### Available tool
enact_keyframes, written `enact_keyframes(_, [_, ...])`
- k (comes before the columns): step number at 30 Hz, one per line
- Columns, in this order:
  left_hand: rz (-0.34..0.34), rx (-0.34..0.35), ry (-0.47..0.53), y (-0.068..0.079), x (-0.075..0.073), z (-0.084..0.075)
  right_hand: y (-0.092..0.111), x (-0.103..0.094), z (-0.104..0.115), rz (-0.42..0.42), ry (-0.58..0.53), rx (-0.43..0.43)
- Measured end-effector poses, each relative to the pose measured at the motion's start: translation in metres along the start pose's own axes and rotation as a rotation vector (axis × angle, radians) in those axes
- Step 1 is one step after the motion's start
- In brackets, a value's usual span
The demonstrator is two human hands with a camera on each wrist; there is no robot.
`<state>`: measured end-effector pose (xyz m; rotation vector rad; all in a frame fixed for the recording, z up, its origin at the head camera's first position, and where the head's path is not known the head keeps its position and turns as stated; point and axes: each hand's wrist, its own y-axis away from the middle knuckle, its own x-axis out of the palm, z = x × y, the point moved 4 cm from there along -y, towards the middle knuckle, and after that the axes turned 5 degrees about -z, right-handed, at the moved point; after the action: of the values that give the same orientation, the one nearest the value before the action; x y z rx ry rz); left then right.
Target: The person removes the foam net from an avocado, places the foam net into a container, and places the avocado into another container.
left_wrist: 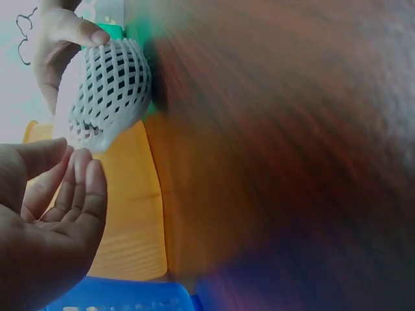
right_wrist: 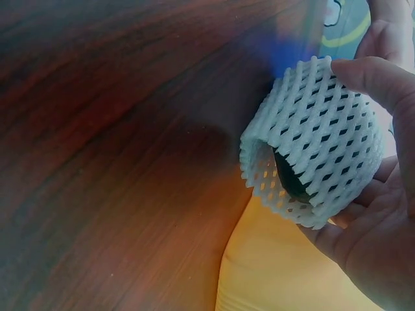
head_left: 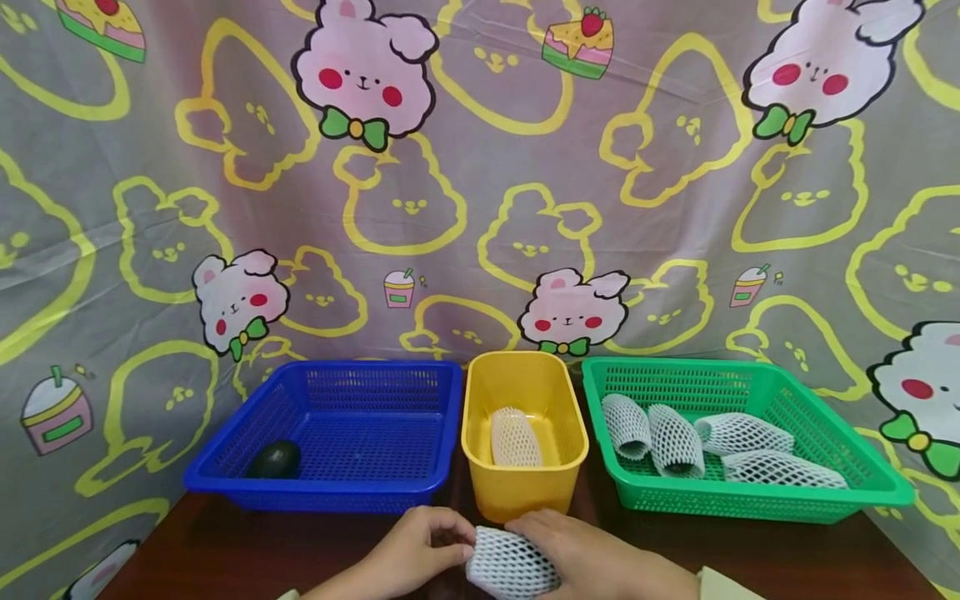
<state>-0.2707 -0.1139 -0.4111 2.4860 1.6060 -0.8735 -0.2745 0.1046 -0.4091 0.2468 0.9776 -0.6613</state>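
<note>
A white foam net sleeve (head_left: 512,563) is held over the table in front of the yellow bin. Through its open end in the right wrist view shows a dark, smooth avocado (right_wrist: 292,178), mostly covered by the mesh. My right hand (head_left: 592,554) grips the sleeve around its side, thumb (right_wrist: 369,78) on one side and fingers beneath. At the sleeve's other end, my left hand (head_left: 416,546) pinches the edge between thumb and fingertips. Another dark avocado (head_left: 275,460) lies bare in the near left corner of the blue basket (head_left: 375,483).
The yellow bin (head_left: 525,492) stands between the two baskets, with a foam net sleeve (head_left: 515,437) inside it. In the green basket (head_left: 750,504) at the right lie several white foam net sleeves (head_left: 675,440). A patterned curtain (head_left: 480,167) hangs behind the dark wooden table (head_left: 195,550).
</note>
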Motion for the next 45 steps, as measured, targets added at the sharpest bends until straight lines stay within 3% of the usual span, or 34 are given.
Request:
enact_keyframes(7, [-0.067, -0.012, 0.116, -0.004, 0.004, 0.0, -0.001, -0.001, -0.001, -0.001, -0.009, -0.022])
enact_keyframes(15, [-0.061, -0.069, 0.197, -0.006, 0.008, 0.001, -0.002, -0.003, 0.0, 0.017, -0.005, -0.008])
enact_keyframes(22, [0.021, -0.073, 0.307, -0.005, 0.013, 0.003, 0.006, -0.009, 0.0, 0.004, -0.008, 0.066])
enact_keyframes(31, [0.1, -0.1, 0.39, -0.004, 0.017, 0.004, 0.017, -0.015, -0.014, -0.027, -0.04, 0.044])
enact_keyframes(35, [0.121, -0.127, 0.407, -0.004, 0.019, 0.006, 0.021, -0.014, -0.018, -0.019, -0.062, 0.026])
enact_keyframes(39, [0.13, -0.143, 0.407, -0.004, 0.022, 0.007, 0.023, -0.015, -0.021, -0.034, -0.015, 0.008])
enact_keyframes(45, [0.155, -0.105, 0.397, -0.004, 0.027, 0.007, 0.024, -0.014, -0.027, -0.021, -0.038, 0.017])
